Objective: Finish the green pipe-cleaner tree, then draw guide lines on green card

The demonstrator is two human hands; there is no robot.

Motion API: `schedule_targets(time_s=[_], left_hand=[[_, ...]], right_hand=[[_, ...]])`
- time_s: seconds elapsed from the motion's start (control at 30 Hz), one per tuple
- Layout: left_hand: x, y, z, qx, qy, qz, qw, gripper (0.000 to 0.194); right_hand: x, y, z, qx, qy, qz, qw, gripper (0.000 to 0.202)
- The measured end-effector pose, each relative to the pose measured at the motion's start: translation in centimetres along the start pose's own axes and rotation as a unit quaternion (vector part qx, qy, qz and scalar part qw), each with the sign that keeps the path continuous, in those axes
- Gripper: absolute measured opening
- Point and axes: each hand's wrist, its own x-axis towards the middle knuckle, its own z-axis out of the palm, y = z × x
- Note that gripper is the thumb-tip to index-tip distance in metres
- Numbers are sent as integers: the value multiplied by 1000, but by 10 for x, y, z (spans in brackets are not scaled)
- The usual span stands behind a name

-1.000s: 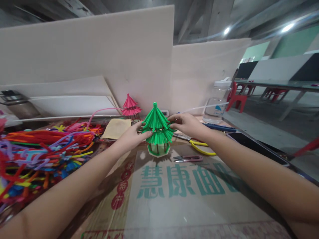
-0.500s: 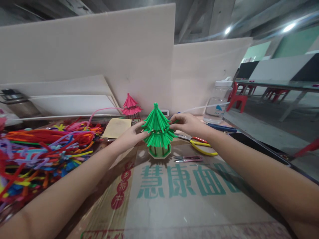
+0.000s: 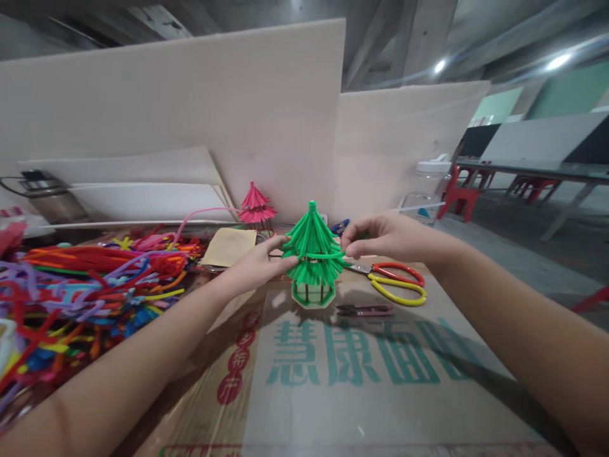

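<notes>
A small green two-tiered pavilion model (image 3: pixel 311 270), its roofs covered with pipe cleaners, stands upright on a board covered with printed wrapping. My left hand (image 3: pixel 259 263) is closed on the left side of its roof, thumb in front and fingers partly hidden behind. Across the front, between the two roof tiers, runs a green pipe cleaner (image 3: pixel 323 256). At its right end my right hand (image 3: pixel 373 238) is pinched, with thumb and forefinger together. Just right of the base lie pink thread snips (image 3: pixel 366 310) and scissors with red and yellow handles (image 3: pixel 399 293).
Many coloured pipe cleaners (image 3: pixel 95 292) are heaped at the left. A pink pavilion model (image 3: pixel 257 206) stands behind, near a yellow paper pad (image 3: pixel 231 246). White boards (image 3: pixel 190 114) close off the back. A clear water bottle (image 3: pixel 428 184) is at the back right.
My right hand has drawn slightly away to the right from the roof, and a green pipe cleaner now shows across the model's front. The view has shifted a little, uncovering the scissors' handles.
</notes>
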Motion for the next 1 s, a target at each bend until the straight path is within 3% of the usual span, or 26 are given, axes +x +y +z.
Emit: schedule_targets(time_s=[0.1,0.27,0.4,0.5,0.6,0.7,0.77,0.87,1.0], left_hand=[[-3,6,2,2,-13,14,1000,69],[-7,12,7,2,-9,36,999,65],[-5,9,8,13,-24,47,999,61],[-4,3,7,57,44,70,995,60],[-10,3,6,147,145,183,961,44],[-19,13,3,217,125,329,910,15],[-23,21,0,244,102,371,890,19],[-24,28,-10,250,142,326,901,29],[-19,29,-27,160,266,168,936,37]], right_hand=[[-5,-14,10,42,39,-31,998,16],[-10,-40,39,22,129,-97,987,7],[-16,-54,48,27,50,-106,993,10],[-19,-56,46,-10,-30,-114,993,13],[-19,-56,45,-32,-35,-129,991,16],[-19,-54,46,-41,-28,-132,990,17],[-18,-52,47,-22,-37,-139,989,24],[-15,-45,46,7,-41,-132,990,39],[-6,-29,39,38,-12,-102,994,44]])
